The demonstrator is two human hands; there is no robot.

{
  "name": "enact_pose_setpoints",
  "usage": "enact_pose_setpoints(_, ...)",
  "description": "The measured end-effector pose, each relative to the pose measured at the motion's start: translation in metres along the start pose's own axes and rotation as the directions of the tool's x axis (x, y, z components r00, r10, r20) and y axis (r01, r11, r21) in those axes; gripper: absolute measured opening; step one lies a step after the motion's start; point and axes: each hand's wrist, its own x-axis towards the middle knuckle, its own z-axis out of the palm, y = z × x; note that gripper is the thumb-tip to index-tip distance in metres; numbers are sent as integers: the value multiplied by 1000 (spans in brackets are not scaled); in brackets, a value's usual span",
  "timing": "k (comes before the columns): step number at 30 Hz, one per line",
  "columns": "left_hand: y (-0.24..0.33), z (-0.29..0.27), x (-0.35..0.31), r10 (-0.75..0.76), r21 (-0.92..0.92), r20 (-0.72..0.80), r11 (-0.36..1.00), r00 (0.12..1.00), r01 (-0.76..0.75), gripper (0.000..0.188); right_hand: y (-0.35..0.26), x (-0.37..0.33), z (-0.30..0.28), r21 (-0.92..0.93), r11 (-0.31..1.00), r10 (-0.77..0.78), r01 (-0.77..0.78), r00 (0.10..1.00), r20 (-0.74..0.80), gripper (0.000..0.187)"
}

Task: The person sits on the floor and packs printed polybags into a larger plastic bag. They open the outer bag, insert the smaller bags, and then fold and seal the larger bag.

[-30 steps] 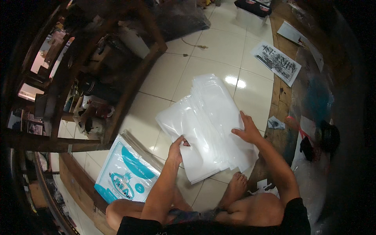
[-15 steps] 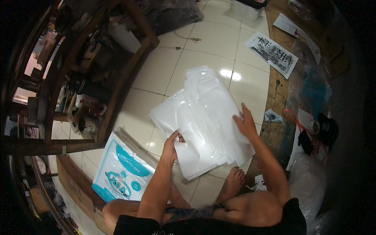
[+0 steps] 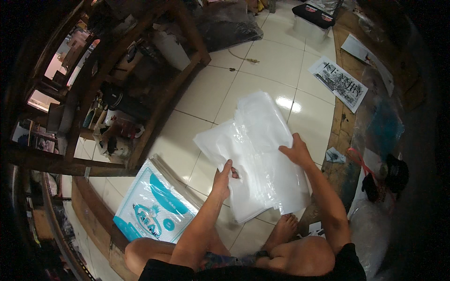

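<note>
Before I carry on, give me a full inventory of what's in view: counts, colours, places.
Plastic sheets: stack, uncountable, translucent white, between the hands
Package: one, white and teal, lower left
Shelf frame: one, dark brown, left; its clutter is too dark to count
Plug cord: one, yellowish, floor, top centre
Tub: one, clear, black item on top, top right
Wooden board: one, brown, right
Printed paper: one, white and black, board's edge
Floor tiles: several, cream, centre
Left hand: one, bare, holding the sheets' left side
Right hand: one, bare, at their right edge
Foot: one, bare, below the sheets
</note>
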Motion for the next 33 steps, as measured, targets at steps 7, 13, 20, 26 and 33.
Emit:
enact_pose_setpoints(7,-1,-16,-1,-54,101,79,994,995,46,56,-102,-73,55,-174,928,-201,329,836,510,73)
enact_pose_setpoints(13,3,-49,-2,-35,164,14,986,999,32,66,-40,-4,86,257,927,130,-272,878,460,93)
enact_pose_setpoints(20,17,7,-29,187,366,29,912,982,-184,66,-46,-1,90,511,854,-30,-97,972,234,73)
enact_pose_setpoints(26,32,46,-45,348,290,212,870,913,-399,55,-84,-21,26,510,789,-321,343,938,-133,68)
enact_pose_setpoints(33,42,68,-60,337,553,497,587,799,-591,59,-76,-38,-8,577,641,-367,506,862,-348,90)
